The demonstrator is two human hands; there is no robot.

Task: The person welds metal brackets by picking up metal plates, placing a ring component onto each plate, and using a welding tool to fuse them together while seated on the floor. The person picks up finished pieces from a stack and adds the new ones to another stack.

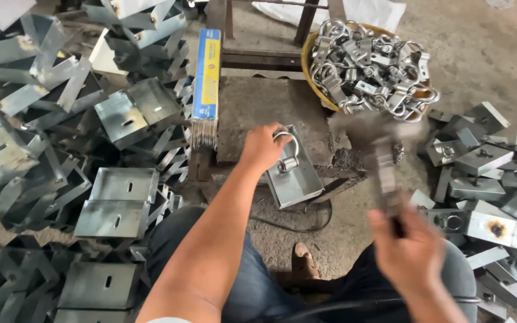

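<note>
My left hand (pixel 261 146) rests on a grey metal tray-shaped plate (pixel 297 179) that lies tilted on a dark work block (pixel 252 107), with its fingers on a metal ring clamp (pixel 287 152) standing on the plate. My right hand (pixel 411 254) grips the handle of a hammer (pixel 378 140), which is blurred from motion and raised to the right of the plate.
A yellow basket (pixel 312 84) heaped with ring clamps sits behind the block. A blue and yellow box of welding rods (pixel 206 78) lies to the left. Stacks of bent metal plates (pixel 115 203) fill the left side. Finished plates (pixel 486 185) pile at right. My knees are below.
</note>
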